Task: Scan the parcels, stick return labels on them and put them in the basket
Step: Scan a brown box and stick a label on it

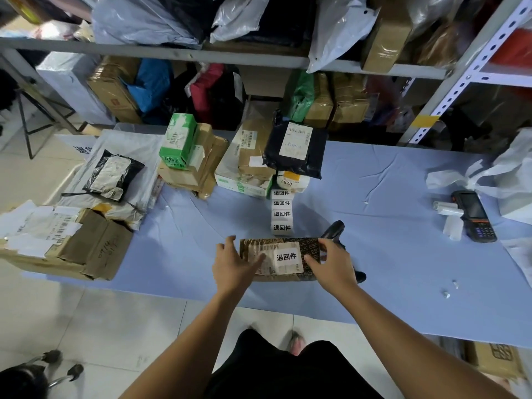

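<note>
A small brown taped parcel (pixel 283 247) lies near the front edge of the blue table (pixel 388 197). A white return label (pixel 287 257) is stuck on its top. My left hand (pixel 234 264) rests on the parcel's left end, thumb on its barcode sticker. My right hand (pixel 331 263) holds the right end, thumb touching the label's edge. A strip of return labels (pixel 281 210) runs away from the parcel. Behind my right hand lies a black barcode scanner (pixel 335 230), partly hidden. Several parcels (pixel 250 156) are stacked at the back. No basket can be made out.
A black handheld terminal (pixel 475 216) lies at the right beside white plastic bags (pixel 506 174). Cardboard boxes and mailers (pixel 72 234) pile at the table's left end. Shelves (pixel 201 56) packed with parcels stand behind. A wheeled chair base (pixel 57 367) is at the lower left.
</note>
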The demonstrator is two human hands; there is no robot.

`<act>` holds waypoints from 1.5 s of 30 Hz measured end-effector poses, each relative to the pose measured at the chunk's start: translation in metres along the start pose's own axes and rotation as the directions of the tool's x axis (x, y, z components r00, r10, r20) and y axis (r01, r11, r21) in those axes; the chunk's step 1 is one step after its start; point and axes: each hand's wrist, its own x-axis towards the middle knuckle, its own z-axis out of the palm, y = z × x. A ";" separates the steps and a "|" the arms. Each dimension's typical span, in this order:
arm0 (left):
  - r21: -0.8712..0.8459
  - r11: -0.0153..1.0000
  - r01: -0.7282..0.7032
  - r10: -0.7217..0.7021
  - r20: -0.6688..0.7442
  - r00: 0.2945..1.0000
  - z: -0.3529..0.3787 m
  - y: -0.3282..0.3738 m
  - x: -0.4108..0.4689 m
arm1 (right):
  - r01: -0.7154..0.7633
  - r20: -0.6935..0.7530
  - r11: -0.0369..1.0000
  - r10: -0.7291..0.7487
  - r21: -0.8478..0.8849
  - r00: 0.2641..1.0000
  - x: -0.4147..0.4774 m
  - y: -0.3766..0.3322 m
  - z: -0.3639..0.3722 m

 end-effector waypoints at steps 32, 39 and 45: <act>-0.493 0.840 -0.228 -0.111 -0.567 0.817 -0.386 -0.227 -0.109 | 0.561 0.261 0.805 -0.594 0.193 0.761 -0.210 -0.350 0.185; -0.539 0.841 -0.057 -0.268 -0.505 0.820 -0.447 -0.366 -0.109 | 0.516 0.377 0.842 -0.534 0.156 0.757 -0.274 -0.397 0.311; -0.645 0.761 0.066 -0.385 -0.368 0.846 -0.466 -0.443 -0.061 | 0.446 0.440 0.890 -0.438 0.091 0.784 -0.271 -0.426 0.403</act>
